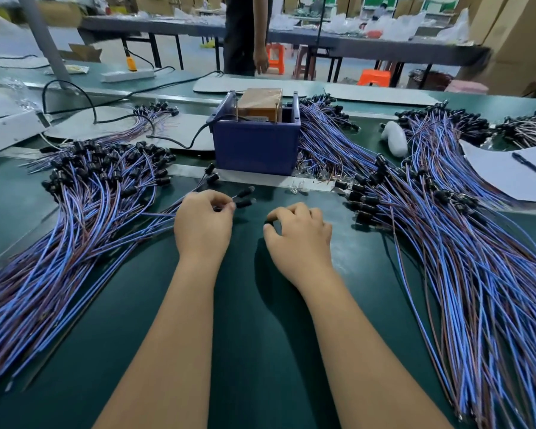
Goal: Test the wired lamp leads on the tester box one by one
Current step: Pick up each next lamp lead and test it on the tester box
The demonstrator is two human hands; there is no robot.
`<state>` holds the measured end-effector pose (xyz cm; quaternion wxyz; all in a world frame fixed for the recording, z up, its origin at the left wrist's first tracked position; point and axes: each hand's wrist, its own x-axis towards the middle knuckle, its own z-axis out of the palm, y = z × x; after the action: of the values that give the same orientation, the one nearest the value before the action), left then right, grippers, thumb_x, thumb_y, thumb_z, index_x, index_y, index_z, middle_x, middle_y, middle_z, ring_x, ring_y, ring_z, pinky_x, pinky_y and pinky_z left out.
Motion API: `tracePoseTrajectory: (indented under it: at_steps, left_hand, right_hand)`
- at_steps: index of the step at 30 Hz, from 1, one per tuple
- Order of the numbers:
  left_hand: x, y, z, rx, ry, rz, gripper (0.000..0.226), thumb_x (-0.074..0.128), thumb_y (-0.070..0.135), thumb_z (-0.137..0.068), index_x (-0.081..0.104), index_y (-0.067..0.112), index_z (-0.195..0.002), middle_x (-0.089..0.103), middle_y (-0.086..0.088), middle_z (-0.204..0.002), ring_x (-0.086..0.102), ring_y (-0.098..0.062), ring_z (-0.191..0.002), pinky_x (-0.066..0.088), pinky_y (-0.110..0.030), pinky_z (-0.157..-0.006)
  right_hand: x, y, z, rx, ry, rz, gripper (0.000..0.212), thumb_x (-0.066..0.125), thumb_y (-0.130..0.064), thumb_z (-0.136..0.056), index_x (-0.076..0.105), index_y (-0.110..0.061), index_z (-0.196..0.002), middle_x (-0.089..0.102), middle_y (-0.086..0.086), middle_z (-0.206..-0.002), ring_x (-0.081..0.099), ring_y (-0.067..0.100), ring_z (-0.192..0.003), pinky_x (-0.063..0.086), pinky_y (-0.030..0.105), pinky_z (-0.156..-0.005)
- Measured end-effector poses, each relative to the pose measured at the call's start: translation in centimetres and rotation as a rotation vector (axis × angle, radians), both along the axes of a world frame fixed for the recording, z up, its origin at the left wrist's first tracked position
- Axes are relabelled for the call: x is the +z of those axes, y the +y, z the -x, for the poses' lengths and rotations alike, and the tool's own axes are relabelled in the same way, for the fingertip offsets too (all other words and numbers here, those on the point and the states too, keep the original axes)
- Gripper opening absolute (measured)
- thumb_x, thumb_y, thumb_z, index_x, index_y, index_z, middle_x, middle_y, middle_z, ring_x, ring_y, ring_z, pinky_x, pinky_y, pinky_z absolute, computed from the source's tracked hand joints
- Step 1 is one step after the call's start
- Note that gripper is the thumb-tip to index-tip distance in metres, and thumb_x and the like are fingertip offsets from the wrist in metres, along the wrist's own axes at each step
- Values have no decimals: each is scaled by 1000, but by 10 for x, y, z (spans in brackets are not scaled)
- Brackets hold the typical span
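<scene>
The blue tester box point(256, 147) stands on the green table point(254, 320), an orange-brown unit point(260, 103) sitting in its open top. My left hand point(203, 226) pinches lamp leads near their black sockets point(244, 198), which point toward the box. My right hand point(297, 235) hovers beside it with curled fingers; I cannot tell whether it holds anything. One large pile of blue and brown wired lamp leads point(84, 199) fans out to the left, and another pile of leads point(446, 227) to the right.
A black cable point(195, 137) runs from the box to the left. A white sheet with a pen point(520, 168) lies at the right. Small clear lamps point(294, 190) lie on the metal strip before the box. A person point(245, 35) stands behind the table.
</scene>
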<state>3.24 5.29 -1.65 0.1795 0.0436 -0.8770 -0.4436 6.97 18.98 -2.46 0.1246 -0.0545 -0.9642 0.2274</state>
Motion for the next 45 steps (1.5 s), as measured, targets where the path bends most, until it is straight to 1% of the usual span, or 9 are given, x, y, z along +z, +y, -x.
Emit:
tracePoseTrajectory:
  at_steps: [8, 13, 17, 21, 24, 28, 32, 36, 45]
  left_hand:
    - [-5, 4, 2, -109, -7, 251, 37, 59, 10, -89, 65, 22, -123, 61, 0, -125, 56, -23, -111, 46, -35, -88]
    - [-7, 7, 3, -88, 55, 189, 24, 60, 19, -93, 70, 21, -115, 59, -3, -114, 58, -22, -103, 42, -29, -83]
    - [2, 11, 1, -92, 254, -192, 20, 63, 13, -92, 72, 20, -108, 66, 5, -100, 61, -10, -88, 44, -17, -76]
    - [19, 22, -9, -401, 68, -1059, 25, 53, 24, -93, 74, 16, -83, 67, 3, -71, 59, -10, -61, 44, -18, -55]
    - [26, 19, -14, -752, -194, -1351, 53, 41, 40, -91, 72, 9, -63, 62, -6, -62, 54, -15, -51, 46, -21, -50]
    - [27, 26, -22, -1075, -456, -1104, 54, 43, 42, -88, 64, 6, -53, 52, -5, -53, 46, -12, -41, 35, -17, -43]
    - [23, 32, -24, -1155, -577, -734, 56, 43, 39, -93, 58, 13, -46, 44, -2, -48, 41, -9, -41, 11, -28, -51]
    - [21, 16, -20, -1199, -676, -573, 57, 41, 46, -90, 67, 15, -51, 51, -4, -47, 42, -14, -43, 23, -24, -43]
    - [1, 15, 6, -344, -190, -676, 29, 47, 25, -100, 70, 19, -83, 64, 5, -67, 52, -8, -52, 41, -20, -50]
  right_hand:
    - [1, 0, 0, -5, 16, 42, 27, 44, -37, -97, 61, -30, -116, 53, -5, -120, 36, 20, -115, 23, 37, -95]
    - [0, 1, 2, -7, 3, 69, 26, 44, -36, -97, 62, -30, -115, 53, -6, -120, 36, 19, -115, 22, 37, -94]
    - [3, -2, 1, -25, 108, 149, 23, 45, -25, -97, 65, -18, -105, 60, 2, -107, 47, 22, -104, 34, 35, -88]
    - [17, -14, -2, 54, 33, 1063, 41, 37, -34, -105, 64, -5, -95, 66, 15, -75, 60, 22, -65, 53, 39, -66]
    - [21, -13, 0, 181, -199, 1444, 62, 20, -50, -105, 64, -7, -107, 69, 6, -73, 65, 17, -66, 56, 29, -65]
    - [19, 4, 1, 342, -221, 1563, 66, 22, -41, -106, 57, 13, -118, 66, 17, -97, 63, 24, -91, 51, 33, -77]
    - [20, 7, 7, 11, -119, 1600, 29, 43, -24, -103, 67, -10, -96, 66, 12, -78, 65, 20, -72, 54, 30, -70]
    - [19, 15, 7, 65, 43, 1654, 20, 38, -6, -103, 57, -11, -107, 64, 2, -65, 59, 13, -56, 50, 25, -59]
    - [15, 0, 3, 215, -1, 1381, 16, 42, 0, -101, 55, -8, -96, 69, 3, -66, 60, 12, -52, 54, 24, -57]
